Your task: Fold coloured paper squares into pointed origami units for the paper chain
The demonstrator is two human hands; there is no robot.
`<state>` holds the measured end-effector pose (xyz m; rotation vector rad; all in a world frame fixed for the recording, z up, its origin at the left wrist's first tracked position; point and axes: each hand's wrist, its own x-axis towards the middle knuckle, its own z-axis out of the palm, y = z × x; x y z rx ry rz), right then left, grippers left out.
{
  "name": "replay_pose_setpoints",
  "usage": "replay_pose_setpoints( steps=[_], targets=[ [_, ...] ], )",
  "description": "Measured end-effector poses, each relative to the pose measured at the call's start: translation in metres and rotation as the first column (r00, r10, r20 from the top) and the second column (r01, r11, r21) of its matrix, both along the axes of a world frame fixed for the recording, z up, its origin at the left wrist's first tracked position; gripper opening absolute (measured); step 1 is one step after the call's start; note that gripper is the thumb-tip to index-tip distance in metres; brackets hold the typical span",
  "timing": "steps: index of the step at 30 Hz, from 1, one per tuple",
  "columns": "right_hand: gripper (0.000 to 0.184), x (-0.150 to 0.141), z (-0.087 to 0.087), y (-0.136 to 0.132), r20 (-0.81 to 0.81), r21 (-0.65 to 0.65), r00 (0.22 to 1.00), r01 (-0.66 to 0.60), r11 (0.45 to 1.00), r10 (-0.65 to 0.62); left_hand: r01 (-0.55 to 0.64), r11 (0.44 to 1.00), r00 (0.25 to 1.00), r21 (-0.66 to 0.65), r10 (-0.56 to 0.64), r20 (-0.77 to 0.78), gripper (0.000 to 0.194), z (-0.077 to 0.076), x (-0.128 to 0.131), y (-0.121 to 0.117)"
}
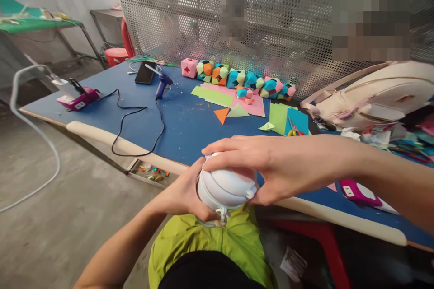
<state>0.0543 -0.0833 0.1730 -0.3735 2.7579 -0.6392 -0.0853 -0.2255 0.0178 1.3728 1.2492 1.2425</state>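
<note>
Above my lap, close to the table's front edge, I hold a white bottle [225, 185] with a rounded lid, a small latch and a cord loop at its rim. My left hand [185, 192] is wrapped around its left side. Over the top and right of the lid curls my right hand [271, 162], fingers on the far side and thumb near the latch. The lid looks closed; the lower body is mostly hidden. Beyond my hands lie a small folded green paper piece [267, 126] and scissors [294, 128] on coloured paper sheets.
A blue glue gun [163, 85] with a black cord, a phone [145, 73] and a purple power strip [79, 98] are at left. Several folded paper balls [235, 78] line the perforated metal screen [190, 9]. A cream backpack [379, 95] sits at right. People appear behind the screen.
</note>
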Motion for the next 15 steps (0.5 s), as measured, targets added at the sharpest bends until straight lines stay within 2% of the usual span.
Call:
replay_pose_setpoints(
  steps=[3, 5, 7, 8, 10, 11, 13, 15],
  targets=[
    [0.067, -0.003, 0.005, -0.006, 0.03, 0.022, 0.999, -0.028, 0.999, 0.028, 0.018, 0.999, 0.999, 0.026, -0.016, -0.048, 0.075, 0.0, -0.003, 0.0],
    [0.064, -0.006, 0.003, -0.013, 0.004, 0.078, 1.0, -0.029, 0.996, 0.029, -0.029, 0.998, 0.995, 0.048, 0.033, -0.089, 0.073, 0.0, -0.003, -0.001],
    [0.053, -0.008, -0.002, -0.022, -0.041, 0.223, 0.994, 0.11, 0.969, -0.103, -0.159, 0.986, 0.977, 0.044, 0.164, -0.136, 0.071, 0.002, 0.0, -0.003],
    [0.053, -0.008, -0.005, -0.026, -0.076, 0.316, 0.973, 0.229, 0.921, -0.216, -0.241, 0.97, 0.956, 0.037, 0.243, -0.163, 0.07, 0.003, 0.002, -0.005],
    [0.067, -0.008, -0.009, -0.032, -0.162, 0.463, 0.9, 0.432, 0.774, -0.405, -0.366, 0.93, 0.907, 0.038, 0.366, -0.208, 0.07, 0.005, 0.007, -0.007],
    [0.074, -0.008, -0.009, -0.033, -0.176, 0.484, 0.894, 0.443, 0.755, -0.411, -0.392, 0.919, 0.895, 0.052, 0.394, -0.212, 0.07, 0.006, 0.009, -0.008],
    [0.08, -0.007, -0.005, -0.032, -0.148, 0.456, 0.942, 0.335, 0.825, -0.301, -0.373, 0.925, 0.907, 0.074, 0.38, -0.181, 0.071, 0.007, 0.011, -0.01],
    [0.072, -0.007, 0.0, -0.03, -0.101, 0.433, 0.974, 0.226, 0.873, -0.202, -0.344, 0.935, 0.922, 0.079, 0.353, -0.161, 0.071, 0.006, 0.012, -0.01]
  ],
)
